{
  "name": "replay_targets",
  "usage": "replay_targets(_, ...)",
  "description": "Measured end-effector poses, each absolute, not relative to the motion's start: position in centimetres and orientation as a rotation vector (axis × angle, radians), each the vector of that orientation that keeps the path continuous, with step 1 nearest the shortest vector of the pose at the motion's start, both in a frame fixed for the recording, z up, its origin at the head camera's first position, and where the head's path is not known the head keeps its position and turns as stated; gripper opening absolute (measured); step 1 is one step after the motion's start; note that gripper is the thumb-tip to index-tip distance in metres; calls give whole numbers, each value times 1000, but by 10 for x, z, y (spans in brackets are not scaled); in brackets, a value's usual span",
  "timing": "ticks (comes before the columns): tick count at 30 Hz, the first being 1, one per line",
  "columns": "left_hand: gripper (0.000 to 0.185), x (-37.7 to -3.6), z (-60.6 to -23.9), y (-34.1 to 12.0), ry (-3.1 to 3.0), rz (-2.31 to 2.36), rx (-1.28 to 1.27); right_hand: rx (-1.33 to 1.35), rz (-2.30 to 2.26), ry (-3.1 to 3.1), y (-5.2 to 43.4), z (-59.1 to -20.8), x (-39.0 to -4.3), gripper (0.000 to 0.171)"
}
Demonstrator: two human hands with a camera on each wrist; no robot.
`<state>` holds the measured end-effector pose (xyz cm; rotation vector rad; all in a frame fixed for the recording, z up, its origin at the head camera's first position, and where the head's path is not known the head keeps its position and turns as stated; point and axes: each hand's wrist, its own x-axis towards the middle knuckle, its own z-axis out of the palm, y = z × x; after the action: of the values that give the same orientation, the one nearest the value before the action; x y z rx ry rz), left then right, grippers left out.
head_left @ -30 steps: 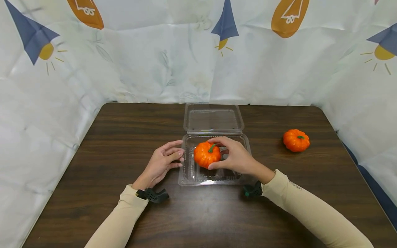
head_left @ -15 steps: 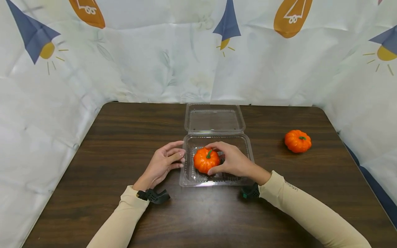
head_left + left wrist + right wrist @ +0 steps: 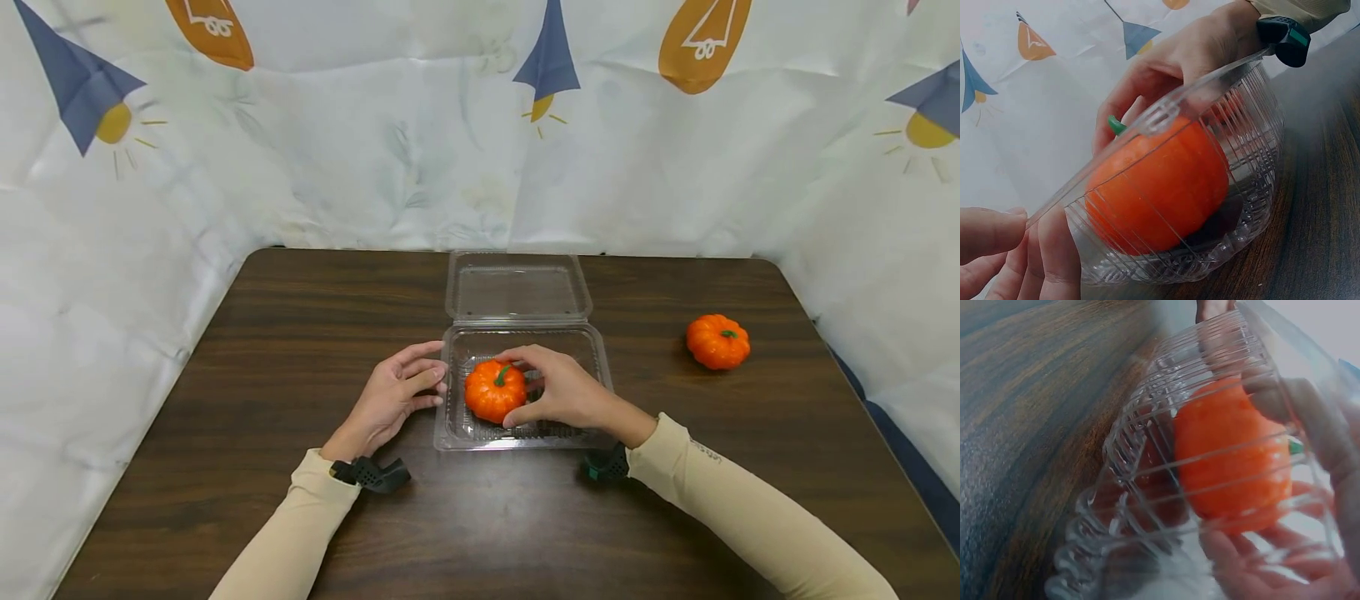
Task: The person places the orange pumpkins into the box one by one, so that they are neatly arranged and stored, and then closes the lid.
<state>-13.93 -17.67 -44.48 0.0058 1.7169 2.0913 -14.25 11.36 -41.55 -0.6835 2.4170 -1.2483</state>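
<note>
Your right hand (image 3: 564,392) curls its fingers (image 3: 525,356) round the small orange plastic pumpkin (image 3: 495,390) inside the clear plastic clamshell box (image 3: 598,354); your left hand (image 3: 392,393) rests relaxed against the box's left wall.

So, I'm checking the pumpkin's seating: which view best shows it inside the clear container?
The left wrist view: the pumpkin sits on the clear container floor. The head view shows it from above, gripped by the right hand. The right wrist view blurs it behind ribbed plastic.
</note>
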Motion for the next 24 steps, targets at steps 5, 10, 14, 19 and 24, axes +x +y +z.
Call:
replay_targets(5,55,-139,-445,-178,1708,2102,6,-689,-1242,2414,117,-413,-141,80)
replay_targets(10,57,-139,-446,-177,1707,2100,12,-685,-1232,2425,122,-406,-139,78)
replay_targets(14,58,-140,-445,-177,1710,2090,19,-655,-1243,2437,129,-398,-137,79)
replay_targets(19,59,-140,-446,-178,1720,2081,23,-634,-1265,2465,139,-389,-136,82)
replay_targets(24,59,-140,-446,-179,1728,2077,23,-641,-1307,2499,150,-380,-137,82)
